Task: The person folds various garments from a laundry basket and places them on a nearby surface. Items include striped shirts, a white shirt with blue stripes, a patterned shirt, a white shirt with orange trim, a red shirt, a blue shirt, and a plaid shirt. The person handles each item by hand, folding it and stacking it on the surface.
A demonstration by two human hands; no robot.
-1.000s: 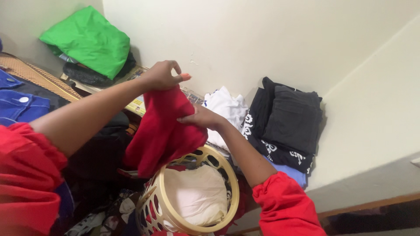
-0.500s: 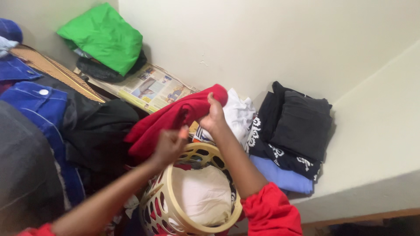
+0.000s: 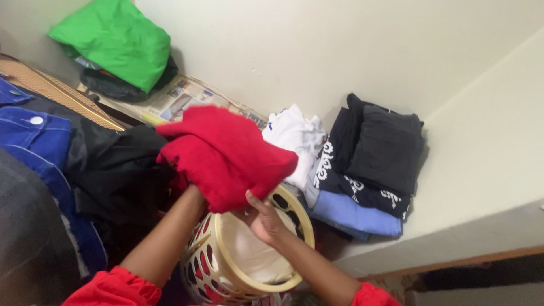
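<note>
1. Red garment (image 3: 226, 156) sits bunched and part-folded, held up over the cream laundry basket (image 3: 294, 212), clear of the rim except maybe at its low edge near the right hand.
2. Step in hand, as I judge it: folding or gathering the red piece into a compact bundle above the basket; fold looks half made, edges uneven.
3. Right hand (image 3: 262, 218) is under the garment's lower right corner, palm up, thumb against the cloth; grip closed on the red fabric from below.
4. Left hand is hidden under the garment; only the left forearm (image 3: 170, 241) shows running up into the cloth. Cannot tell whether that grip is closed or just propping the cloth.
5. So the garment lies on top of both hands, draped over them, bulk to the left of the right hand.
6. Next move would call for squaring the loose edges and keeping the bundle flat while both hands support it.
7. Inside the basket: a white cloth (image 3: 255, 249).
8. Right of the garment: white clothes (image 3: 294, 136), then a folded stack of black and light blue clothes (image 3: 368, 164) against the wall.
9. Left: blue denim (image 3: 34, 136) and dark clothes (image 3: 113, 170); behind, newspaper (image 3: 181, 96) and a green cloth (image 3: 116, 39).
</note>
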